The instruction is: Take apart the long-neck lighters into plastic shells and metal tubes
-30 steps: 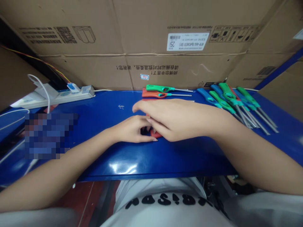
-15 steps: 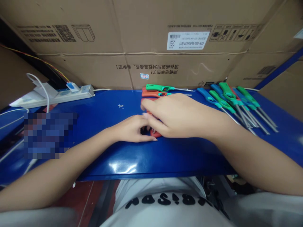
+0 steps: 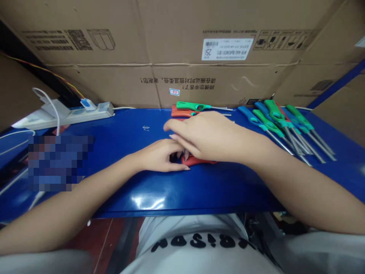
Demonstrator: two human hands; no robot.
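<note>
Centre frame: I see left hand (image 3: pixel 159 156) pinched on the end of the red lighter (image 3: pixel 199 161), flat on blue table (image 3: pixel 114 182) | right hand (image 3: pixel 208 135) laid over it, fingers unclenched | lined-up lighters (image 3: pixel 194 106) upper centre | heap of lighters (image 3: pixel 282 118) upper right (most work left, I judge).

Packing workshop: stacked cartons (image 3: pixel 114 45), blue bench (image 3: pixel 199 186), lighter batches (image 3: pixel 282 118).

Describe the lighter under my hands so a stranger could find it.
Start at the blue table, at its middle, where the left hand and right hand meet. The red lighter lies flat beneath them, apart from the green-and-red pair by the cardboard and the blue-green heap at right.
</note>
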